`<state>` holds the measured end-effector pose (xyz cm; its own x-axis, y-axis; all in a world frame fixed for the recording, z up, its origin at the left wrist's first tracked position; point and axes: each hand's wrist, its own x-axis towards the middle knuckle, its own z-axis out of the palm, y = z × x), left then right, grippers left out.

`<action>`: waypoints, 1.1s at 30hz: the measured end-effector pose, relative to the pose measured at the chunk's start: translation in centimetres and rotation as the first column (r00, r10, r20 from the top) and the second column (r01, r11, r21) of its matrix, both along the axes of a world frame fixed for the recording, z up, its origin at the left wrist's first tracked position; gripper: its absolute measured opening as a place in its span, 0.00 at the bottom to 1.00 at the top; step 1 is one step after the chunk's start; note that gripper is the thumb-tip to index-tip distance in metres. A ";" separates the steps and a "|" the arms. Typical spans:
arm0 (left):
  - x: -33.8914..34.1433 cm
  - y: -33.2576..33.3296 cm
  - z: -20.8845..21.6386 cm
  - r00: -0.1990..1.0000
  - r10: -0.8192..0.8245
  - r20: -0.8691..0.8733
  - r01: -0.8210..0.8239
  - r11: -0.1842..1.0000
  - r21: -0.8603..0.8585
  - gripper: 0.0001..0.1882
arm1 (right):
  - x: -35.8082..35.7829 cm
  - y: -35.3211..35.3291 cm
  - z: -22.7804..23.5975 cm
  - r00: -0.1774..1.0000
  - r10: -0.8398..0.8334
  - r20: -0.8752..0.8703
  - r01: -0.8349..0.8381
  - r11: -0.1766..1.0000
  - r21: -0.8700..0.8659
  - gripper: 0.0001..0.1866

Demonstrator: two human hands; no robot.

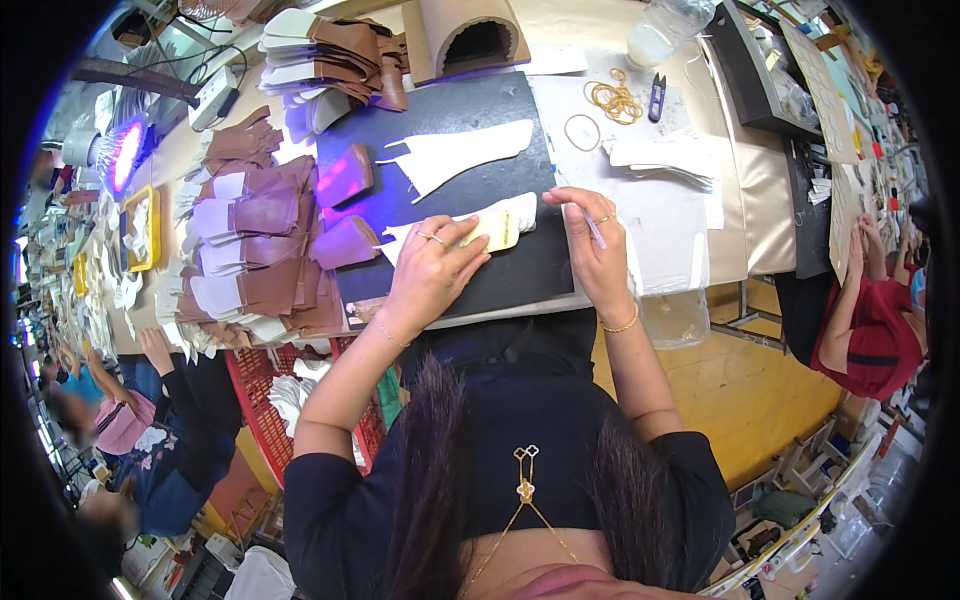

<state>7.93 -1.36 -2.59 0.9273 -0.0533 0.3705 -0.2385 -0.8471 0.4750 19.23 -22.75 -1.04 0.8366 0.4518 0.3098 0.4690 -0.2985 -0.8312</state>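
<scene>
My left hand (pixel 432 272) presses a pale flat ruler-like tool (pixel 492 232) down on a white cut piece (pixel 505 212) lying on a black mat (pixel 500 130). My right hand (pixel 594 245) rests at the mat's right edge and pinches a thin white pen-like stick (pixel 596 232). A second, larger white cut piece (pixel 462 155) lies farther back on the mat. Two brown leather pieces (pixel 345 175) sit on the mat's left part under purple light.
Stacks of brown and white cut pieces (pixel 250 250) lie left of the mat. White sheets (pixel 660 160), rubber bands (pixel 612 98) and a small snip tool (pixel 656 97) lie to the right. A red basket (pixel 262 385) is below the table. Other people work at left and right.
</scene>
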 end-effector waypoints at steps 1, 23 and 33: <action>0.0 0.0 0.0 1.000 -0.003 0.010 0.003 1.000 0.011 0.13 | -0.1 0.0 0.0 1.000 -0.006 0.005 0.006 1.000 0.001 0.14; -0.6 -1.3 0.2 0.999 0.001 0.037 -0.013 0.940 0.341 0.13 | 2.1 3.4 0.5 0.918 0.368 0.150 -0.328 0.914 -0.237 0.10; -0.8 -1.2 -0.4 0.999 -0.009 0.046 -0.005 0.953 0.302 0.15 | 4.0 3.3 1.4 0.941 0.177 0.289 -0.149 0.982 -0.114 0.05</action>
